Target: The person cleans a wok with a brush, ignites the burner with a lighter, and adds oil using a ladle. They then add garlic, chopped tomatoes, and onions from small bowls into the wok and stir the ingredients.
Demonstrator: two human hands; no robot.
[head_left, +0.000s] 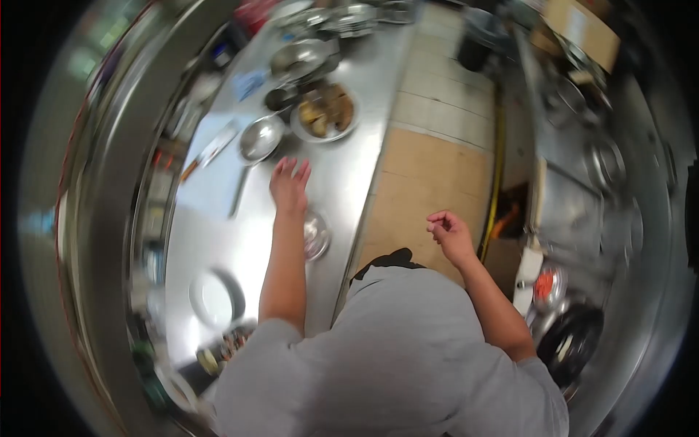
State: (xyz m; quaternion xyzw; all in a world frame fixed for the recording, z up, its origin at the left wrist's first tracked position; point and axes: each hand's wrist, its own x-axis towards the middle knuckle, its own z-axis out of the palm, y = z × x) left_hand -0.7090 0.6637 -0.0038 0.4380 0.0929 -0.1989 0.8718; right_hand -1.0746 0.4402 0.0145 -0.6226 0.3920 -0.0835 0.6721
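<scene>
One round white bowl (211,298) is standing on the left part of the long steel counter (338,186). Farther along lies a pale flat sheet or board (202,191), I cannot tell which, with a knife (222,141) on it; the orange-brown handle is toward the near left. Just beside the sheet's right side is the round steel bowl (261,140), and above it in the view lies a blue cloth (249,84). The left hand (289,191) hovers over the counter, near this steel bowl, with its fingers loosely spread. A shallow round dish (315,236) is partly hidden by the left forearm. Farther up, a white-rimmed bowl (295,130) holds brown and yellowish pieces. Well apart from the left hand, the right hand (451,237) is above the brown floor covering (429,171), its fingers half bent and loose. At the right, a small bowl (555,293) with red-orange pieces is near a round black pan (574,341). Farther away are a dark bin (480,45) and a cardboard box (586,33).
</scene>
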